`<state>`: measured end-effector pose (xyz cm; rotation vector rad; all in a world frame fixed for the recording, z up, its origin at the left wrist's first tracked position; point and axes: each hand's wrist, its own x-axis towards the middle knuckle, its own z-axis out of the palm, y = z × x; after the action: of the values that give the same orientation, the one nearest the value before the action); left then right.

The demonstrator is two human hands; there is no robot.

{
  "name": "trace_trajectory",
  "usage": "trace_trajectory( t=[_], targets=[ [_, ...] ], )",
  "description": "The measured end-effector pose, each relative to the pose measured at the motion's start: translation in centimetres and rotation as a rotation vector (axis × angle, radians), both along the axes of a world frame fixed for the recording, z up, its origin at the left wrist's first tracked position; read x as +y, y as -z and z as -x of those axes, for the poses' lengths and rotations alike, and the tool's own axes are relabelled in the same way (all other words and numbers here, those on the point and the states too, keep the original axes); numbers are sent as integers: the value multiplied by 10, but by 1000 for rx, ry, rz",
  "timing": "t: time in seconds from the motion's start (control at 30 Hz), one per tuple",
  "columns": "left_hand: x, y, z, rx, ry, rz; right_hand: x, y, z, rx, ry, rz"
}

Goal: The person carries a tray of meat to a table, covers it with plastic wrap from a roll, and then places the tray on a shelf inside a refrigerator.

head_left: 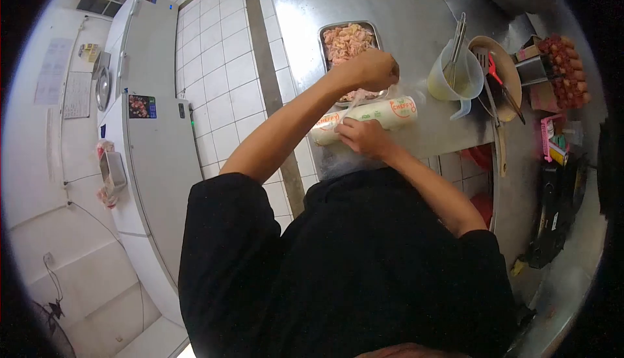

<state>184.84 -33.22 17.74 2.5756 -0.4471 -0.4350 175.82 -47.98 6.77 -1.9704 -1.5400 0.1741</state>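
A roll of cling film (383, 115) printed "CHEFFY" in red lies across the near edge of the steel table. My right hand (366, 138) rests against the roll's near side, fingertips pinching a whitish strand of film. Beyond it, my left hand (378, 69) is a closed fist above a metal tray (321, 47) of pale pink raw meat pieces (348, 41). Clear film bunches just under that fist and appears gripped in it, though the fingertips are partly hidden. My left forearm and fist cover the tray's middle.
On the steel table (299, 7), right of the tray, stands a clear jug (439, 86) with a whisk (457, 45). Beside it is a round pan (509, 75) with a red-handled slotted turner (494, 69). Stacked eggs (564, 65) and a pink basket (552, 138) sit farther right. White freezers (153, 52) line the left.
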Motion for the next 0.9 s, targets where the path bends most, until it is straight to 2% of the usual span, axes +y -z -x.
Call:
trace_trajectory(
  t=[0.03, 0.07, 0.1, 0.13, 0.2, 0.3, 0.37, 0.4, 0.47, 0.5, 0.53, 0.57, 0.6, 0.67, 0.7, 0.73, 0.77, 0.8, 0.83, 0.87, 0.9],
  targets=[
    [2, -6, 4, -9, -5, -1, -2, -17, -2, 16, -18, -57],
    [3, -14, 12, -32, -68, 111, -8, -42, -3, 10, -24, -55],
    [6, -22, 20, -57, -130, 223, -15, -74, -6, 149, 72, -37],
    [9, -29, 26, -64, -132, 224, -21, -97, -10, 287, 170, -19],
    [15, -40, 36, -43, -286, 383, -46, -116, -26, 651, 224, -1],
    [31, -55, 48, -64, -278, 490, -90, -116, -61, 633, 285, 66],
    [36, -52, 54, -92, -298, 525, -111, -85, -82, 377, 452, 302],
    [38, -51, 56, -113, -313, 552, -117, -73, -83, 367, 447, 306],
    [40, -55, 61, -141, -292, 530, -120, -59, -87, -198, 384, 130],
    [40, -56, 64, -151, -261, 505, -107, -70, -84, -206, 371, 132],
    [41, -56, 66, -156, -270, 513, -84, -89, -76, -91, 419, -9],
    [42, -57, 66, -251, -175, 501, -64, -108, -69, 26, 468, -149],
    [42, -57, 67, -346, -79, 486, -46, -125, -67, 22, 463, -143],
    [37, -63, 73, -397, -105, 473, -17, -148, -74, 478, 229, 116],
    [37, -65, 77, -447, -127, 451, -8, -135, -82, 476, 219, 120],
    [40, -62, 82, -451, -140, 449, 0, -111, -91, 668, 191, 22],
    [45, -56, 87, -465, -201, 500, 6, -98, -96, 860, 161, -75],
    [51, -51, 92, -481, -265, 553, 10, -103, -98, 858, 145, -64],
    [57, -48, 105, -359, -398, 678, 14, -113, -100, 966, 107, 5],
    [61, -39, 122, -365, -416, 679, 18, -125, -101, 1073, 70, 78],
    [65, -21, 140, -349, -641, 845, 24, -141, -90, 1103, 156, 67]
  ],
)
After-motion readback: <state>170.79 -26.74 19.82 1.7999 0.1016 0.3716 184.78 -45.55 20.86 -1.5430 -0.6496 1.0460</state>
